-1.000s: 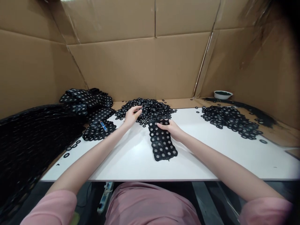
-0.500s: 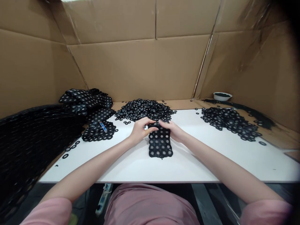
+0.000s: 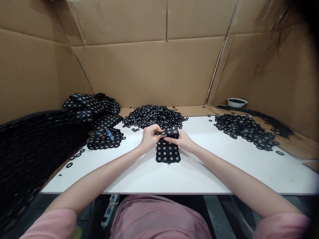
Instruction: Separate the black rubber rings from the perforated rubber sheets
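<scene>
A black panel of joined rings (image 3: 167,154) hangs from both hands over the white tabletop, its lower end pointing towards me. The upper end stands up as a raised band between the hands. My left hand (image 3: 150,137) pinches the left side of that band, thumb and forefinger together, perhaps on a small ring there. My right hand (image 3: 183,140) grips the band's right side, thumb stretched across its front and the other fingers hidden behind. Just beyond the hands lies a heap of loose black rings (image 3: 154,115).
On the right is another pile of rings (image 3: 245,131), with a white bowl (image 3: 237,103) of dark bits behind it. At left, folded black ring sheets (image 3: 93,104) and a large dark mass (image 3: 37,156) flank a small blue-and-white strip (image 3: 109,133). Cardboard walls (image 3: 124,73) enclose the table.
The panel's upper end has been turned up into a band. My right thumb has gone from the top edge to below the band, and the lower end has shifted slightly left and away.
</scene>
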A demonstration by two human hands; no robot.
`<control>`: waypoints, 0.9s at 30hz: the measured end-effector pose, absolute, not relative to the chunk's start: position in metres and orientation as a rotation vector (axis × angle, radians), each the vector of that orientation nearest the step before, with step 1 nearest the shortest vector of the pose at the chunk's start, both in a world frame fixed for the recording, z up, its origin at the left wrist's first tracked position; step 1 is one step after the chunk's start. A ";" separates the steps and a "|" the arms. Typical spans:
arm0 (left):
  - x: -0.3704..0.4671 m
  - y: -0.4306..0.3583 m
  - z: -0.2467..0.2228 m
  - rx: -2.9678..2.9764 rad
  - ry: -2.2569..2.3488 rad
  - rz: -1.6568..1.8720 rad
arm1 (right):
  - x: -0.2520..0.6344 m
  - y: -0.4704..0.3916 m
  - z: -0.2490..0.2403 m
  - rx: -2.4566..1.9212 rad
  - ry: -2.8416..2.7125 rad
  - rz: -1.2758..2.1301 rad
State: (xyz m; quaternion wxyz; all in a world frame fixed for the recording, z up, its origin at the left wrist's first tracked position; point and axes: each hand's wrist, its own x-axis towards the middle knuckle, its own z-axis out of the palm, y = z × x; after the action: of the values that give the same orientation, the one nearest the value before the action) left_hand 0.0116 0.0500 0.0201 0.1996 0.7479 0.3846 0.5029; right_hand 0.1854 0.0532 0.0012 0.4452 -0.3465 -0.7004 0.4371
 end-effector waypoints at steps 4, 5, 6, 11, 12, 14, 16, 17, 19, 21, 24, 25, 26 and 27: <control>0.011 0.050 0.023 2.163 1.062 1.412 | 0.185 0.054 0.001 -0.890 -1.732 1.006; 0.009 0.050 0.024 2.205 1.038 1.375 | 0.186 0.054 0.001 -0.890 -1.728 0.999; 0.007 0.050 0.027 2.248 1.004 1.334 | 0.186 0.054 0.001 -0.890 -1.726 0.993; -0.003 0.052 0.036 2.331 0.899 1.247 | 0.187 0.056 -0.001 -0.882 -1.747 0.949; -0.003 0.052 0.037 2.310 0.915 1.255 | 0.187 0.056 -0.001 -0.888 -1.754 0.935; 0.000 0.053 0.037 2.223 0.944 1.257 | 0.186 0.055 -0.001 -0.906 -1.772 0.907; 0.002 0.057 0.037 2.033 0.961 1.255 | 0.184 0.055 0.000 -0.907 -1.787 0.895; 0.002 0.061 0.038 1.900 0.959 1.276 | 0.184 0.054 0.000 -0.901 -1.792 0.895; -0.002 0.075 0.041 1.592 0.951 1.387 | 0.182 0.053 0.000 -0.904 -1.776 0.899; -0.011 0.094 0.047 1.330 0.959 1.546 | 0.181 0.052 -0.001 -0.941 -1.748 0.917; -0.030 0.122 0.052 1.236 1.025 1.645 | 0.181 0.049 -0.001 -0.961 -1.709 0.979; -0.036 0.129 0.050 1.293 1.070 1.630 | 0.181 0.048 0.000 -0.946 -1.692 1.010; -0.040 0.133 0.048 1.379 1.117 1.594 | 0.181 0.047 0.001 -0.923 -1.672 1.047; -0.042 0.136 0.044 1.478 1.169 1.551 | 0.181 0.046 0.002 -0.899 -1.652 1.087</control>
State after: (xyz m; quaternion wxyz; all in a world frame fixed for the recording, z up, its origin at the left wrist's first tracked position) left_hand -0.0420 0.1355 0.0441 0.3434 0.5688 0.4498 0.5968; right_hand 0.1810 0.0464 0.0019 0.4661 -0.3662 -0.6729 0.4426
